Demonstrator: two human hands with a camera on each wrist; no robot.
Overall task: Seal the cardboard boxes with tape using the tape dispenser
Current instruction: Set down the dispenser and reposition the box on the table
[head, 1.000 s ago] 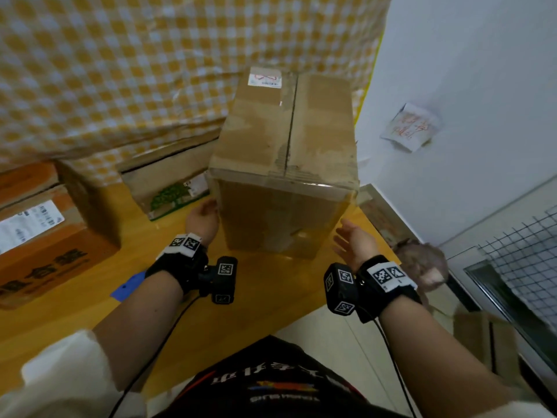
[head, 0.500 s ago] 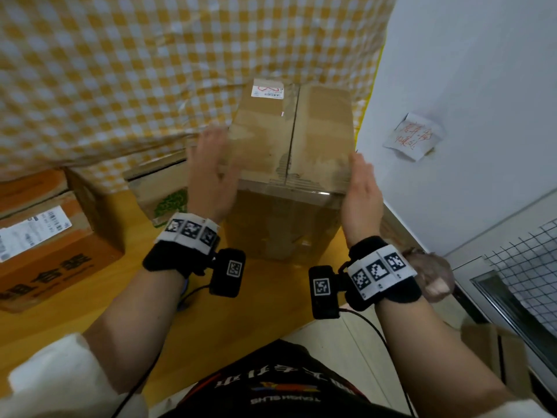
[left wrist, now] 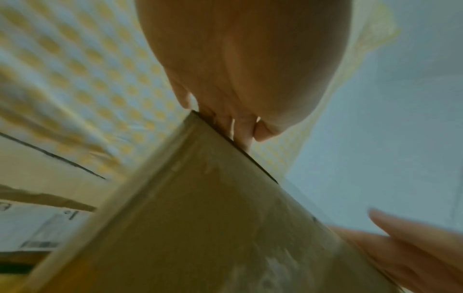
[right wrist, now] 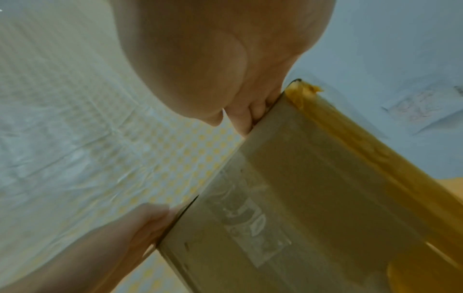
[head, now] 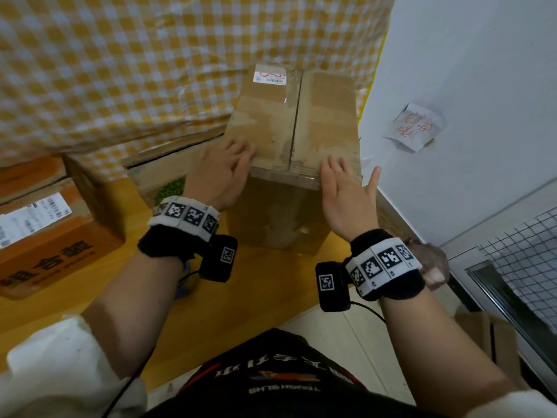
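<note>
A tall brown cardboard box (head: 268,122) stands upright on the wooden table (head: 256,297), its two top flaps meeting along a centre seam. My left hand (head: 223,173) lies on the near left corner of the top, fingers spread over the flap. My right hand (head: 346,194) presses flat on the near right edge, one finger sticking out past the side. From the left wrist, the left hand (left wrist: 238,59) touches the box (left wrist: 200,218) at its top edge. From the right wrist, the right hand (right wrist: 213,49) meets the box (right wrist: 313,188) the same way. No tape dispenser shows.
An orange printed carton (head: 54,245) sits at the left, a flat carton with green print (head: 162,179) behind it. A yellow checked cloth (head: 120,70) hangs behind. A white wall with a paper note (head: 413,128) is close on the right. Something blue (head: 184,288) peeks from under my left wrist.
Both hands rose from the box's lower sides, along its upper sides, onto the near edge of its top. The box has stayed in place.
</note>
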